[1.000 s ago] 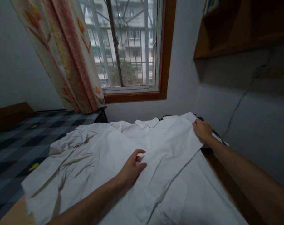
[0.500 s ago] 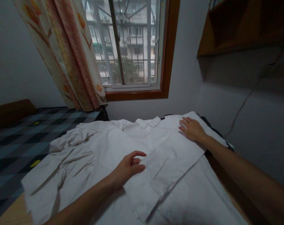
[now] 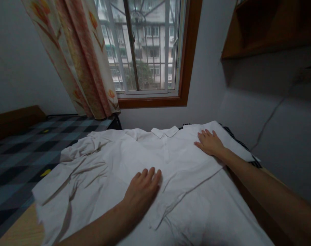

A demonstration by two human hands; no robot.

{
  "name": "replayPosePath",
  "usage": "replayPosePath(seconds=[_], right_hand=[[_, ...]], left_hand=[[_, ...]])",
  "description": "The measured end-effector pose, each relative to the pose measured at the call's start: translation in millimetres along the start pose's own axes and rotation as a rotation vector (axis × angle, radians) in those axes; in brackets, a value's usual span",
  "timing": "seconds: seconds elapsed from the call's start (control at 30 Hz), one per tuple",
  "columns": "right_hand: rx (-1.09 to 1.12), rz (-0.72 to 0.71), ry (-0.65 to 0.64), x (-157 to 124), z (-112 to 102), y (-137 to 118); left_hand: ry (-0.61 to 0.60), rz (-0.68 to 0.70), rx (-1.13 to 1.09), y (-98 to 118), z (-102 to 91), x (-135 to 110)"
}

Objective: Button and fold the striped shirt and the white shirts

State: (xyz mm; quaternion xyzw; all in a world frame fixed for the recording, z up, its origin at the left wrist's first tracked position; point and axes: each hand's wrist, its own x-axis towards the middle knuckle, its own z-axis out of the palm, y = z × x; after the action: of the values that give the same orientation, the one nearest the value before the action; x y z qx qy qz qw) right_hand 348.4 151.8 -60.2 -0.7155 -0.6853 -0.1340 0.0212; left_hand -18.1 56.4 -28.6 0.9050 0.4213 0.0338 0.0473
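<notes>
A white collared shirt lies spread over a wooden table, its collar toward the window. Its right side is folded inward over the body. My left hand rests flat on the folded edge near the shirt's middle, fingers stretched out. My right hand lies flat and open on the folded part by the right shoulder. Neither hand holds anything. The left sleeve lies crumpled at the far left.
A bed with a checked blue-grey cover stands to the left. A flowered curtain hangs beside a barred window. A wooden shelf is on the right wall. A striped cloth peeks from under the shirt.
My left hand let go of the pinched fold edge and flattened on it. My right hand slid from the shirt's far right edge inward and pressed flat.
</notes>
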Motion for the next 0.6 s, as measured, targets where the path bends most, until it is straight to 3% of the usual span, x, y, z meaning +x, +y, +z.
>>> replayPosePath(seconds=[0.1,0.17,0.27,0.43,0.6], right_hand=[[0.032,-0.070,-0.031,-5.0,2.9,-20.1],[0.049,-0.076,-0.086,-6.5,9.4,-25.3],[0.075,-0.054,-0.110,-3.7,18.9,-17.7],[0.125,0.013,-0.125,4.1,28.3,16.5],[0.100,0.138,-0.111,9.3,20.9,30.5]], left_hand=[[-0.071,0.421,-0.058,10.5,2.0,-7.0],[-0.178,0.555,-0.141,11.7,4.9,-9.0],[-0.236,0.563,-0.231,8.8,7.5,-10.0],[-0.270,0.553,-0.294,4.9,3.7,-15.1],[-0.253,0.538,-0.323,1.9,3.6,-20.0]])
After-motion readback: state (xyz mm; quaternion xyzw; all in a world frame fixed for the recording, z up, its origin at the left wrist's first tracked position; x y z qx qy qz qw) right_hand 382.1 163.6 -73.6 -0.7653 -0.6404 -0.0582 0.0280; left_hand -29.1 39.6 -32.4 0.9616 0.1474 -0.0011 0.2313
